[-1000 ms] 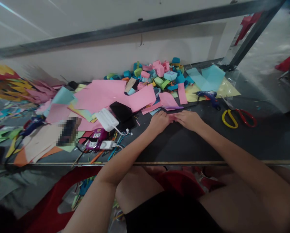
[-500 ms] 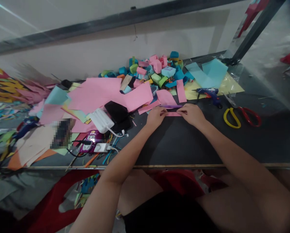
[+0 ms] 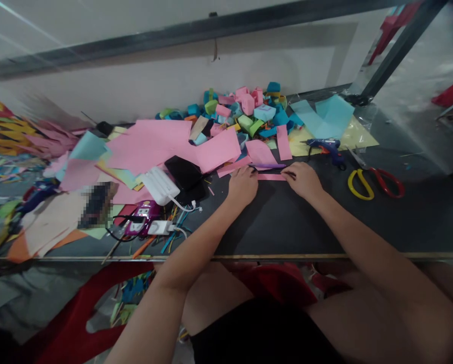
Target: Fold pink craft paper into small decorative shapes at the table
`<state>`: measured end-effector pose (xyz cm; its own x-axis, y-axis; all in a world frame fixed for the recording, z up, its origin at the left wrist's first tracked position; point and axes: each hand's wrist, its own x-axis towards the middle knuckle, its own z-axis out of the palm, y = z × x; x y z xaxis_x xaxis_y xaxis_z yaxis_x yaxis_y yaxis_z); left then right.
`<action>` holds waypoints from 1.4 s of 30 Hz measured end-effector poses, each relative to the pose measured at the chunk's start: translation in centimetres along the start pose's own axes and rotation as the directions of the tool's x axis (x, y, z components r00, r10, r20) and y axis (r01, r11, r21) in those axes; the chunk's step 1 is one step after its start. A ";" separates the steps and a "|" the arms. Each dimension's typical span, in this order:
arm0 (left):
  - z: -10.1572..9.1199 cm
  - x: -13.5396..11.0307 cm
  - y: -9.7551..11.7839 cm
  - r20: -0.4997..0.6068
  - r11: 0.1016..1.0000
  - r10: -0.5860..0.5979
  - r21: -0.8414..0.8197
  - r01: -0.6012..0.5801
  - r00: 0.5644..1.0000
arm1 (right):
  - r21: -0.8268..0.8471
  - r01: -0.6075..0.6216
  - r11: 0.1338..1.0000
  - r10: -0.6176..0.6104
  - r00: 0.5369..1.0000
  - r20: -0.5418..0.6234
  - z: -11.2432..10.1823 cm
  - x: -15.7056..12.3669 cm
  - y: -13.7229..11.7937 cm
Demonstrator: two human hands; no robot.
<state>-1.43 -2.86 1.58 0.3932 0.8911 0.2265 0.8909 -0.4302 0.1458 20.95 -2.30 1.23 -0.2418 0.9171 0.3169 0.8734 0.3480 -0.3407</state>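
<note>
A narrow pink paper strip (image 3: 269,177) lies across the dark tabletop between my two hands. My left hand (image 3: 243,187) is over its left end, back of the hand upward and fingers bent down onto the paper. At the other end, my right hand (image 3: 302,179) pinches the strip between thumb and fingers. Just beyond the strip rests a purple pen (image 3: 269,166), close to the left fingertips. Behind it are a curved pink paper piece (image 3: 262,152) and a flat pink rectangle (image 3: 284,142).
Scissors (image 3: 373,177) and a blue glue gun (image 3: 326,145) lie to the right. Small folded paper pieces (image 3: 248,103) are heaped by the wall. Pink sheets (image 3: 150,141), a white power strip (image 3: 160,186) and a purple device (image 3: 145,215) with cables crowd the left.
My left hand has rolled from a visible pinch to lying palm-down over the strip's end. My right hand has stayed at the right end, a little further from the left.
</note>
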 end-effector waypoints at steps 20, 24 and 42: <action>1.4 -1.9 0.3 0.092 0.999 -0.034 -0.005 0.035 0.995 | -0.159 0.126 0.979 -0.064 0.937 0.344 -1.7 -3.5 0.7; 0.9 -0.8 0.4 0.033 1.000 -0.010 0.008 0.010 0.999 | -0.266 0.124 0.956 -0.039 0.952 0.304 -2.7 -3.1 0.8; 1.1 2.3 -1.8 0.085 0.937 0.206 -0.303 -0.172 0.975 | 0.035 0.163 0.986 -0.167 0.951 0.260 0.2 2.5 -1.6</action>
<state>-1.91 0.11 0.80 0.5863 0.7924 0.1685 0.6987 -0.5999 0.3898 18.87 -0.55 2.38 -0.4856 0.8648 0.1278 0.8067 0.4996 -0.3156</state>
